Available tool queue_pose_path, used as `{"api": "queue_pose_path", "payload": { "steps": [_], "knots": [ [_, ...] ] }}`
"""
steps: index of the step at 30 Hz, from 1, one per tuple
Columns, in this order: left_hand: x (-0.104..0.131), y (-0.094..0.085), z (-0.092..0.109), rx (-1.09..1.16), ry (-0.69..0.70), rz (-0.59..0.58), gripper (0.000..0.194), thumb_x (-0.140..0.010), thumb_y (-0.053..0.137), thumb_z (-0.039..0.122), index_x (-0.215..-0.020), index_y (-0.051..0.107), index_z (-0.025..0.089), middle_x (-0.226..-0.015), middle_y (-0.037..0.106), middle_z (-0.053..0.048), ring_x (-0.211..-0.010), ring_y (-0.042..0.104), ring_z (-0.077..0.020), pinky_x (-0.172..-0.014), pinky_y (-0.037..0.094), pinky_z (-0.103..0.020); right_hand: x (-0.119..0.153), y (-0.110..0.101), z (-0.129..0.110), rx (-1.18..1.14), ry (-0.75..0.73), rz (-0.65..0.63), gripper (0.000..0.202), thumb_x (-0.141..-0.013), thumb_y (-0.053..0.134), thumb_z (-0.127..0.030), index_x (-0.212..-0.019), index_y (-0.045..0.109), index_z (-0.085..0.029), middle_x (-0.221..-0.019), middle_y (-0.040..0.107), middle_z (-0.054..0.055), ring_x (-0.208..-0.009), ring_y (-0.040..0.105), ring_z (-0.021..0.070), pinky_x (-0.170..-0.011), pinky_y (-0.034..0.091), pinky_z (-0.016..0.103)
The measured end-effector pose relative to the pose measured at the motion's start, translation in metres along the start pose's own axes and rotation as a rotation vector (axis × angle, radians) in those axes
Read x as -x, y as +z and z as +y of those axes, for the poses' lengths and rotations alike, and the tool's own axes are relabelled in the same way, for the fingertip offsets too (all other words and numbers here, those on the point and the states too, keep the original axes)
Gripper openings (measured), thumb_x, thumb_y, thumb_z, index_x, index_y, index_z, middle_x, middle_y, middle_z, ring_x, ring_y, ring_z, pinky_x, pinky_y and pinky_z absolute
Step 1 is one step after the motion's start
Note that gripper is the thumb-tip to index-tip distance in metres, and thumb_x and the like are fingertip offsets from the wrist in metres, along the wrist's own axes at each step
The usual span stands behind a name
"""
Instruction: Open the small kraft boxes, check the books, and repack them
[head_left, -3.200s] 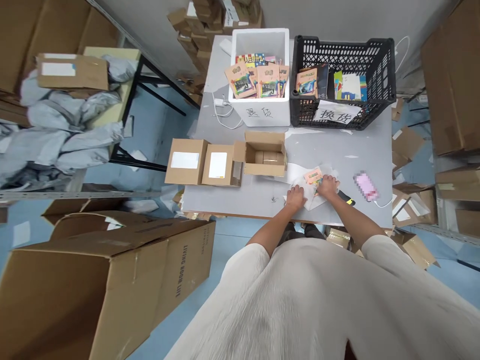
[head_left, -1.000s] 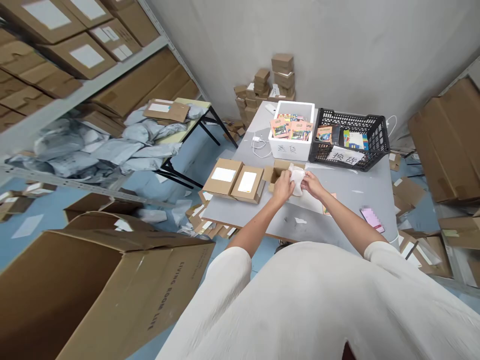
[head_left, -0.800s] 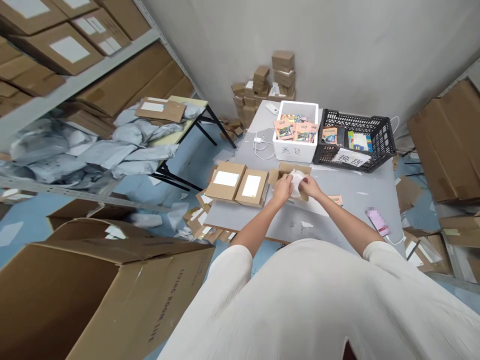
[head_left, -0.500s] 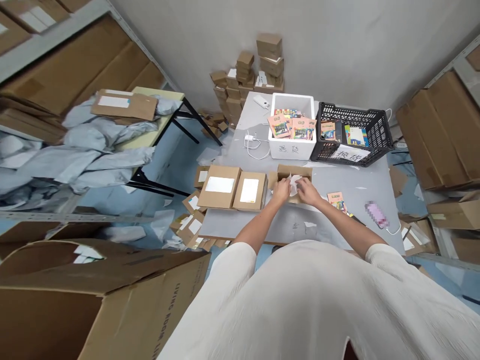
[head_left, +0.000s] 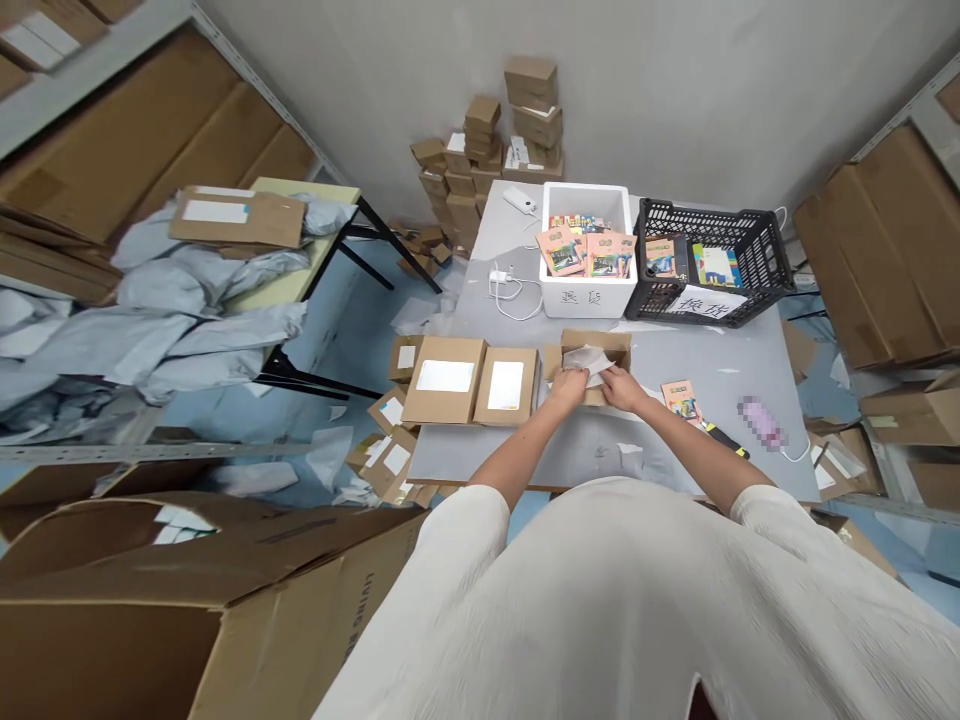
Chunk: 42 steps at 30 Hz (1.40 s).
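A small open cardboard box [head_left: 616, 345] stands on the grey table. A crinkled sheet of whitish wrapping paper [head_left: 589, 360] lies across its opening. My left hand [head_left: 568, 387] is closed on the near left edge of the paper, and my right hand [head_left: 619, 388] grips its right side, both over the box's near side. What lies under the paper is hidden. Left of the box sit two closed cartons, a larger carton [head_left: 442, 402] and a smaller carton [head_left: 506, 408], each with a white label.
Behind the box stand a white foam bin [head_left: 589, 298] and a black plastic crate [head_left: 765, 285], both holding booklets. On the right lie a pink booklet [head_left: 681, 402], a black-and-yellow cutter [head_left: 726, 440] and a blurred pink phone-like object [head_left: 762, 423]. A large carton [head_left: 300, 630] stands at lower left.
The paper, bunched between my hands before, now lies flatter and wider over the box opening. My hands have shifted slightly nearer to me. The view has turned slightly, and the cutter shows more.
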<state>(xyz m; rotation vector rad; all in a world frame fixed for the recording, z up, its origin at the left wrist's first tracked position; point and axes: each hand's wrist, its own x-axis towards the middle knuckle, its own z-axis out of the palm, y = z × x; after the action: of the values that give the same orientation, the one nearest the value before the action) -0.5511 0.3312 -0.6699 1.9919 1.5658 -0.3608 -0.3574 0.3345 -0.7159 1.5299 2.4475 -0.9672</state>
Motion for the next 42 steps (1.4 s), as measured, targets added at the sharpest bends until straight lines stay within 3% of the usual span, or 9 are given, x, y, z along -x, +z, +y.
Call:
{"api": "queue_pose_path", "payload": {
  "steps": [3, 7, 10, 14, 18, 22, 30, 37, 42],
  "knots": [
    [-0.004, 0.000, 0.005, -0.018, -0.020, -0.007, 0.046, -0.095, 0.057, 0.008, -0.140, 0.067, 0.014, -0.118, 0.080, -0.017, -0.118, 0.074, -0.0317, -0.111, 0.044, -0.043, 0.012, -0.003, 0.003, -0.056, -0.043, 0.065, 0.047, -0.102, 0.052, -0.020, -0.146, 0.069, -0.015, -0.153, 0.064, 0.019, -0.134, 0.062, 0.0339, -0.116, 0.049, 0.046],
    [-0.003, -0.005, 0.021, -0.003, 0.029, 0.226, 0.043, -0.100, 0.052, 0.010, -0.140, 0.064, 0.016, -0.139, 0.069, -0.022, -0.135, 0.061, -0.0355, -0.114, 0.040, -0.047, 0.036, -0.011, 0.011, -0.136, -0.039, 0.142, 0.048, -0.103, 0.051, -0.019, -0.147, 0.069, -0.019, -0.148, 0.068, 0.015, -0.135, 0.063, 0.0298, -0.117, 0.050, 0.042],
    [-0.002, -0.012, 0.041, 0.039, 0.083, 0.366, 0.040, -0.101, 0.049, 0.011, -0.136, 0.065, 0.021, -0.142, 0.065, -0.019, -0.135, 0.057, -0.0355, -0.112, 0.040, -0.048, 0.058, -0.020, 0.023, -0.184, -0.034, 0.200, 0.046, -0.104, 0.049, -0.018, -0.143, 0.073, -0.024, -0.140, 0.072, 0.012, -0.129, 0.066, 0.0287, -0.113, 0.052, 0.041],
    [-0.002, -0.015, 0.077, 0.075, 0.205, 0.386, 0.039, -0.101, 0.047, 0.010, -0.133, 0.065, 0.022, -0.137, 0.066, -0.016, -0.132, 0.056, -0.0337, -0.112, 0.039, -0.047, 0.086, -0.031, 0.048, -0.235, 0.019, 0.248, 0.046, -0.103, 0.045, -0.016, -0.135, 0.077, -0.024, -0.136, 0.075, 0.011, -0.117, 0.071, 0.0274, -0.107, 0.055, 0.041],
    [-0.003, -0.004, 0.116, 0.096, 0.304, 0.365, 0.042, -0.100, 0.047, 0.008, -0.134, 0.066, 0.024, -0.140, 0.065, -0.014, -0.133, 0.055, -0.0321, -0.111, 0.039, -0.047, 0.110, -0.037, 0.087, -0.283, 0.119, 0.267, 0.046, -0.101, 0.046, -0.017, -0.132, 0.080, -0.023, -0.133, 0.077, 0.010, -0.115, 0.071, 0.0272, -0.106, 0.055, 0.041],
    [-0.010, 0.019, 0.152, 0.101, 0.332, 0.296, 0.046, -0.100, 0.047, 0.008, -0.137, 0.068, 0.025, -0.141, 0.066, -0.013, -0.132, 0.057, -0.0314, -0.111, 0.040, -0.046, 0.131, -0.035, 0.133, -0.304, 0.258, 0.259, 0.045, -0.099, 0.047, -0.016, -0.126, 0.082, -0.022, -0.132, 0.078, 0.010, -0.117, 0.072, 0.0259, -0.104, 0.056, 0.038],
    [-0.036, 0.082, 0.199, 0.181, 0.089, 0.043, 0.046, -0.101, 0.053, 0.010, -0.143, 0.069, 0.023, -0.146, 0.071, -0.013, -0.136, 0.063, -0.0305, -0.110, 0.049, -0.043, 0.165, -0.011, 0.213, -0.327, 0.420, 0.128, 0.043, -0.095, 0.053, -0.018, -0.123, 0.085, -0.022, -0.129, 0.081, 0.011, -0.117, 0.075, 0.0276, -0.102, 0.058, 0.038],
    [-0.049, 0.124, 0.223, 0.230, -0.084, -0.126, 0.049, -0.101, 0.055, 0.015, -0.148, 0.067, 0.022, -0.152, 0.071, -0.013, -0.138, 0.066, -0.0304, -0.109, 0.053, -0.042, 0.159, 0.016, 0.242, -0.281, 0.347, 0.009, 0.042, -0.102, 0.053, -0.023, -0.134, 0.079, -0.020, -0.147, 0.074, 0.014, -0.130, 0.071, 0.0290, -0.113, 0.054, 0.041],
    [-0.056, 0.139, 0.234, 0.272, -0.155, -0.164, 0.046, -0.102, 0.054, 0.016, -0.146, 0.068, 0.022, -0.150, 0.073, -0.012, -0.135, 0.069, -0.0296, -0.107, 0.055, -0.039, 0.152, 0.025, 0.247, -0.229, 0.277, -0.073, 0.035, -0.102, 0.052, -0.021, -0.123, 0.080, -0.020, -0.143, 0.075, 0.014, -0.125, 0.071, 0.0296, -0.108, 0.056, 0.042]
  ]
}}
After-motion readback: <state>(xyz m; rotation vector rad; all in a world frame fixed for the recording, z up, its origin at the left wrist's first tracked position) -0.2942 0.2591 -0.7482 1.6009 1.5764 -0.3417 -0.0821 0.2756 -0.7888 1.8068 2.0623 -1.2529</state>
